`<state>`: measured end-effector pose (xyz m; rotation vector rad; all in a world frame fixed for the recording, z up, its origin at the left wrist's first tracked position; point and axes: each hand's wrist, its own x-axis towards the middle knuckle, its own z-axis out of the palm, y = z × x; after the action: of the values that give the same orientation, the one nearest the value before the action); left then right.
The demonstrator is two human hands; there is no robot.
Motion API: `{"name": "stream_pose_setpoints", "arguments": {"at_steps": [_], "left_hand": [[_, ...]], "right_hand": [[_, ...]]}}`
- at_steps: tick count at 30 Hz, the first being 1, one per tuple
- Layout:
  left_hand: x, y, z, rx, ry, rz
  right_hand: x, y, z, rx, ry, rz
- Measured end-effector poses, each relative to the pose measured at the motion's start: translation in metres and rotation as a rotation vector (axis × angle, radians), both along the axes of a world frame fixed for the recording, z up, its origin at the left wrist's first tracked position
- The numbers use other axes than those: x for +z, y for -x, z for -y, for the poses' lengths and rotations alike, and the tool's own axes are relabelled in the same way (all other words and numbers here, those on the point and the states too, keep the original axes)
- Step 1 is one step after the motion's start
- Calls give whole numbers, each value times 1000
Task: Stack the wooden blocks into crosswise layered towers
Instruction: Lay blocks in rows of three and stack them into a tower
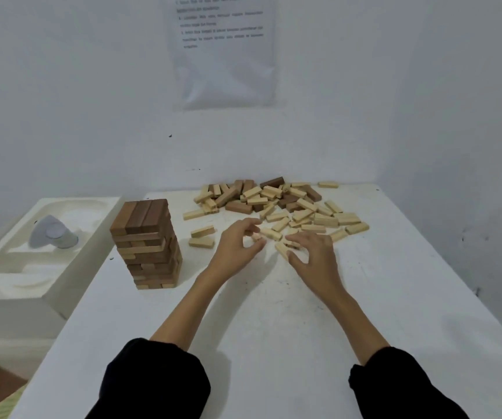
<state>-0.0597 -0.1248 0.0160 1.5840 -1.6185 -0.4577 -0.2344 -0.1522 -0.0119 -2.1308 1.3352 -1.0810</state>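
Head view: nearest, black sleeves (156, 379) lead to both hands over the white table (274, 328). Left hand (234, 246) curls its fingertips narrowly around a small pale block (255, 236); whether it is truly pinched cannot be told. Right hand (313, 252) is spread, thumb touching a pale block (281, 250) whose long axis runs diagonally away to its left. These blocks look light, rigid and smooth, best taken across the long sides. Beyond the fingers lies the loose pile (280, 204), blocks pointing every way. Far left of the grip stands the finished tower (147, 243), layers crossing.
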Motion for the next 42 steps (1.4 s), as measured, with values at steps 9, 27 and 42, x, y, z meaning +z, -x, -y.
{"name": "stream_pose_setpoints", "arguments": {"at_steps": [9, 27, 42], "left_hand": [[6, -39, 99, 348, 135, -259], [-29, -106, 172, 751, -183, 216], [-26, -112, 165, 786, -303, 314]], "right_hand": [[-10, -55, 66, -199, 116, 95], [-8, -139, 187, 123, 89, -184], [-14, -136, 184, -8, 95, -106]]}}
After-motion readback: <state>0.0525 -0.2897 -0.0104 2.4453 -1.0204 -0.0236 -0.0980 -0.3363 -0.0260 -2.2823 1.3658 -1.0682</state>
